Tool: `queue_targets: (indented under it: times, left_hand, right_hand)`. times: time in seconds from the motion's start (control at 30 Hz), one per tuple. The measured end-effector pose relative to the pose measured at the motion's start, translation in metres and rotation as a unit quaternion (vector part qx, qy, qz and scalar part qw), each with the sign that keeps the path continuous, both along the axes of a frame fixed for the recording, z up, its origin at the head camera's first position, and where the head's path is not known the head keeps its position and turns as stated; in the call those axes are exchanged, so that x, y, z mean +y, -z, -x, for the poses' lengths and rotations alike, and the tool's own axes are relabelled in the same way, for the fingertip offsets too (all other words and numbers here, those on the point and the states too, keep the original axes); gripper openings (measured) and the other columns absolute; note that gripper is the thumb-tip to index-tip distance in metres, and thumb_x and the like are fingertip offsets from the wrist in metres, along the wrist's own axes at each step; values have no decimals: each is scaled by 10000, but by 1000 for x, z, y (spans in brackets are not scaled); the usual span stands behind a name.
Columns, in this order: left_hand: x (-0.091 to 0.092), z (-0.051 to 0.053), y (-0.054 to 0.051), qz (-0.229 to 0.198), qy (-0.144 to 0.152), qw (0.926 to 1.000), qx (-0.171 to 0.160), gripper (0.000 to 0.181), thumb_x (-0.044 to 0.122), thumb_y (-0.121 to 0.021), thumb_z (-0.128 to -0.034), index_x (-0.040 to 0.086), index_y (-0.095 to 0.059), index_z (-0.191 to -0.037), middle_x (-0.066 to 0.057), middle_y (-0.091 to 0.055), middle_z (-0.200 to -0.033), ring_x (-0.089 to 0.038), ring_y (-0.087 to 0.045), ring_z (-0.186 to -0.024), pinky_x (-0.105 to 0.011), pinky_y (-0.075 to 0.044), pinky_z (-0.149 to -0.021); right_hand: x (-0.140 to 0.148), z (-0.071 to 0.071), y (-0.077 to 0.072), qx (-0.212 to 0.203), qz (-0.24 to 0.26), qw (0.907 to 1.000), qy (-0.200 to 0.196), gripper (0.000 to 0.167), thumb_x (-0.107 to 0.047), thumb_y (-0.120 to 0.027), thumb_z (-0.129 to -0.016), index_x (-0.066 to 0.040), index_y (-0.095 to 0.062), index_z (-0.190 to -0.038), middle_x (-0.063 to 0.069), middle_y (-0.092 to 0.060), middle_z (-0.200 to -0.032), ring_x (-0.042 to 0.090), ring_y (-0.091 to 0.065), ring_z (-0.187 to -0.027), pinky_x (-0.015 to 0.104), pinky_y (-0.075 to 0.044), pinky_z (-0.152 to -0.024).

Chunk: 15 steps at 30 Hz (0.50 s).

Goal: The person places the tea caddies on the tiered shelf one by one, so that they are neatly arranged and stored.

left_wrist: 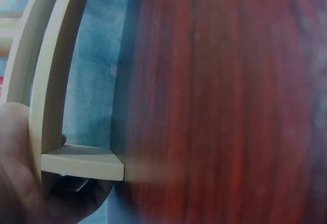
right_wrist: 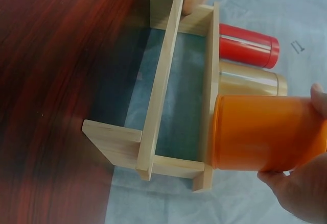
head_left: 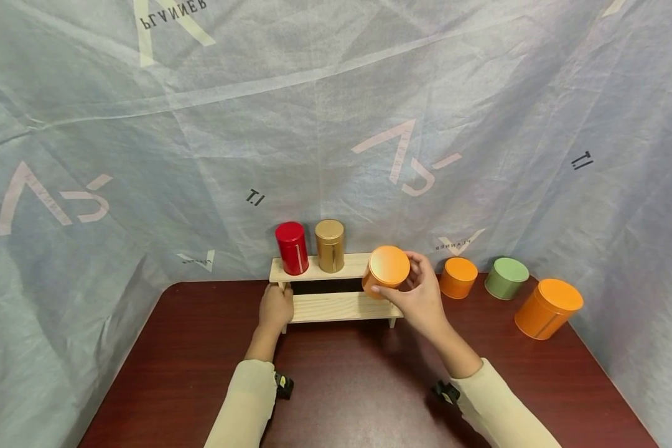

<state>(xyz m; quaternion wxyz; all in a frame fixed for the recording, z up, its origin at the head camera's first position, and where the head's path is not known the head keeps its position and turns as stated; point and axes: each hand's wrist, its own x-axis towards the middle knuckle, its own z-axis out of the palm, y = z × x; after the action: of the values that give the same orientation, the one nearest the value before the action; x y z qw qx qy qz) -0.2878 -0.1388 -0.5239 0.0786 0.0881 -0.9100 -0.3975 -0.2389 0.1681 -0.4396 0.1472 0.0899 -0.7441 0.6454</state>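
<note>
A two-tier wooden rack (head_left: 325, 306) stands on the table near the cloth wall. My left hand (head_left: 276, 306) grips its left end; in the left wrist view the fingers wrap round the side support. With my right hand (head_left: 424, 302) I hold an orange canister (head_left: 389, 266) between thumb and fingers, at the right end of the upper shelf. In the right wrist view the canister's base (right_wrist: 217, 132) meets that shelf's edge; whether it rests there I cannot tell. A red canister (head_left: 292, 249) and a gold canister (head_left: 330, 247) stand upright on the upper shelf's left part.
Right of the rack, a short orange tin (head_left: 458, 278), a short green tin (head_left: 506, 278) and a larger orange canister (head_left: 547, 309) stand on the dark red table (head_left: 336, 386). Grey printed cloth (head_left: 313, 149) hangs behind and at both sides.
</note>
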Motion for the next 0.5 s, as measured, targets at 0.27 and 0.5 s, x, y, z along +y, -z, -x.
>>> queue_targets:
  times: [0.27,0.5]
  left_hand:
    - [0,1,1,14,10,10000,3,420,200,-418,-1106,42,-627,-778,-201,-596,-995,-278,-547,-709,-401,-495,-644]
    - [0,1,1,29,-22,10000,10,426,214,-430,-1107,62,-613,-754,-192,-597,-990,-277,-548,-690,-379,-483,-627]
  right_hand:
    - [-3,3,0,92,-147,9998,24,877,-11,-969,-712,-21,-451,-1420,192,-666,-1377,246,-641,-1245,119,-507,-987]
    - [-4,7,-2,56,-165,9997,-141,889,-36,-963,-732,-32,-437,-1449,188,-650,-1405,303,-633,-1295,154,-512,-1001]
